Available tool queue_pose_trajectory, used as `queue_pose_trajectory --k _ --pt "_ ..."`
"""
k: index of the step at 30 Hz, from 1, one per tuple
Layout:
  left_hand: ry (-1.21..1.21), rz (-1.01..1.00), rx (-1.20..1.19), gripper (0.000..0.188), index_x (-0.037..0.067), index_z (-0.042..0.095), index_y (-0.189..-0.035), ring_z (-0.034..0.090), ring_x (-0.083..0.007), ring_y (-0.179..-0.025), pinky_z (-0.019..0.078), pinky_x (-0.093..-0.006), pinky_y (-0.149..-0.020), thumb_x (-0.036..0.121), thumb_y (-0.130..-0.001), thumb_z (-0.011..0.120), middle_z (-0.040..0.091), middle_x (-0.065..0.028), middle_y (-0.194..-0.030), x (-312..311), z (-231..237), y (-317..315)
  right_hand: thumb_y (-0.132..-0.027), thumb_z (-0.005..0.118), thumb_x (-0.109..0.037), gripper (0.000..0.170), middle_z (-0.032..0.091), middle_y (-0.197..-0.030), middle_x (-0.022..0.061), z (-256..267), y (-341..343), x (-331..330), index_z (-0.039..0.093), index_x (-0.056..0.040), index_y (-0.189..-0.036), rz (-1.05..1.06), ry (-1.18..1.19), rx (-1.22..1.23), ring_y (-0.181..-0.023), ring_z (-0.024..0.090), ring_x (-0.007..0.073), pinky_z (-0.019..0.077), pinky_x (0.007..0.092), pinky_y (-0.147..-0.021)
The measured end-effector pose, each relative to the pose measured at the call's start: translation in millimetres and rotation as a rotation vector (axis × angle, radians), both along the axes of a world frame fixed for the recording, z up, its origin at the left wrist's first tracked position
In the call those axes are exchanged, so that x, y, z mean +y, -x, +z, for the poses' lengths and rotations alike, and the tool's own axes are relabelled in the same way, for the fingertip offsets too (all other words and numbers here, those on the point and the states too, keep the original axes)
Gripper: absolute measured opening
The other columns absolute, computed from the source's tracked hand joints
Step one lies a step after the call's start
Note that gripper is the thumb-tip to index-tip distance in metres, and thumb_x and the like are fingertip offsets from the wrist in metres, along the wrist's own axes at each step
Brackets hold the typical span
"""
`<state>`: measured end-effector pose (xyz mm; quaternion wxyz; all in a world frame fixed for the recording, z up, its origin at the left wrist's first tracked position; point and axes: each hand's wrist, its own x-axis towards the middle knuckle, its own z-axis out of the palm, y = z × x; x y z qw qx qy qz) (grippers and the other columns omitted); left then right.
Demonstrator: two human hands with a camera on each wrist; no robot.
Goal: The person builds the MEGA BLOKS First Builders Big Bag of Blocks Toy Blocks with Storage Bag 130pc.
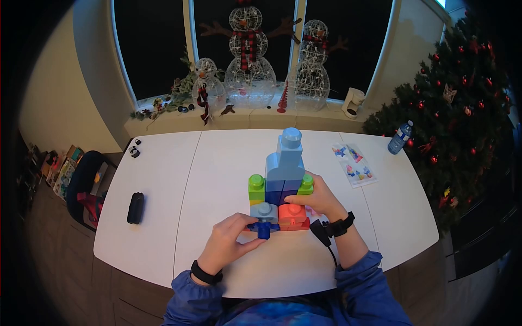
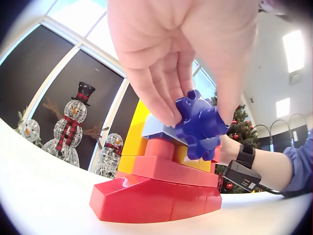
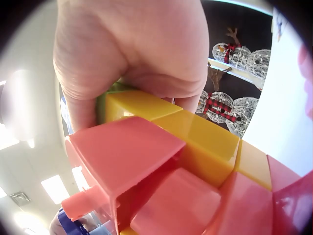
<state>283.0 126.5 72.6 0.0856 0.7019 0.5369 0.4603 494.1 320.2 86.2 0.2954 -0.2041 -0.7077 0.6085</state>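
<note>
A toy block tower (image 1: 284, 168) stands on the table, light blue on top, with green blocks at its sides and red blocks at the base. Low on its front, my left hand (image 1: 225, 242) pinches a dark blue gear (image 2: 199, 126) between thumb and fingers. The gear sits right at the grey-blue block (image 1: 264, 211), overlapping it in the head view. My right hand (image 1: 321, 198) grips the tower's right side around the green block (image 1: 306, 185), thumb across the front above the coral block (image 1: 292, 214). Yellow blocks (image 3: 195, 132) show below that hand in the right wrist view.
A printed sheet (image 1: 354, 165) lies at the table's right, with a water bottle (image 1: 401, 137) beyond it. A black case (image 1: 136, 208) and small black items (image 1: 135, 151) are on the left. Wire snowmen (image 1: 250, 70) line the window sill, and a decorated tree (image 1: 451, 108) stands at right.
</note>
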Motion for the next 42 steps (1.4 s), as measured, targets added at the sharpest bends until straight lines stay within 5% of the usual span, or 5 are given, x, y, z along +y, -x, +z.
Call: queue_pose_trajectory --k 4,13,31,37,42 --pt "0.051 -0.001 -0.004 0.049 0.003 0.069 -0.112 0.074 -0.0249 -0.087 0.0594 -0.0322 -0.074 0.012 -0.071 0.095 0.072 -0.0119 -0.104 -1 -5 5 -0.084 0.086 -0.007 0.041 0.073 -0.106 0.0033 -1 1 0 0.066 -0.0008 -0.119 0.009 0.015 0.024 -0.095 0.065 0.0098 0.0541 0.0284 -0.087" --pt "0.234 0.04 -0.246 0.12 0.004 0.032 -0.158 0.058 -0.033 -0.134 0.0512 -0.0471 -0.109 0.025 -0.062 0.101 0.057 -0.0183 -0.142 17 -13 7 -0.084 0.086 -0.005 0.039 0.073 -0.105 0.0022 1 2 -1 0.066 -0.0013 -0.118 0.011 -0.004 0.029 -0.094 0.065 0.0087 0.0542 0.0275 -0.085" --pt "0.296 -0.106 -0.222 0.114 0.007 0.032 -0.158 0.053 -0.0339 -0.139 0.0449 -0.0492 -0.113 0.027 -0.067 0.099 0.052 -0.0183 -0.15 29 -6 16 -0.082 0.089 -0.016 0.053 0.07 -0.116 0.0048 14 -15 4 0.065 -0.004 -0.128 0.049 -0.059 -0.209 -0.103 0.064 0.0137 0.053 0.0324 -0.09" --pt "0.43 -0.345 -0.656 0.079 0.003 0.046 -0.15 0.057 -0.0235 -0.132 0.0459 -0.0422 -0.112 0.021 -0.086 0.088 0.058 -0.0121 -0.143 67 -6 33 -0.081 0.088 -0.031 0.06 0.063 -0.127 0.0122 -5 -63 16 0.066 -0.0071 -0.132 -0.182 -0.569 -0.441 -0.116 0.064 0.0287 0.0529 0.0403 -0.096" --pt "0.628 -0.404 -0.648 0.054 0.0 0.06 -0.136 0.064 -0.015 -0.11 0.0505 -0.034 -0.102 0.018 -0.09 0.084 0.07 -0.0067 -0.121 87 8 30 -0.088 0.078 -0.036 0.031 0.07 -0.097 0.0099 -49 -75 11 0.069 -0.0114 -0.105 -0.248 -0.813 -0.71 -0.087 0.07 0.036 0.057 0.047 -0.073"
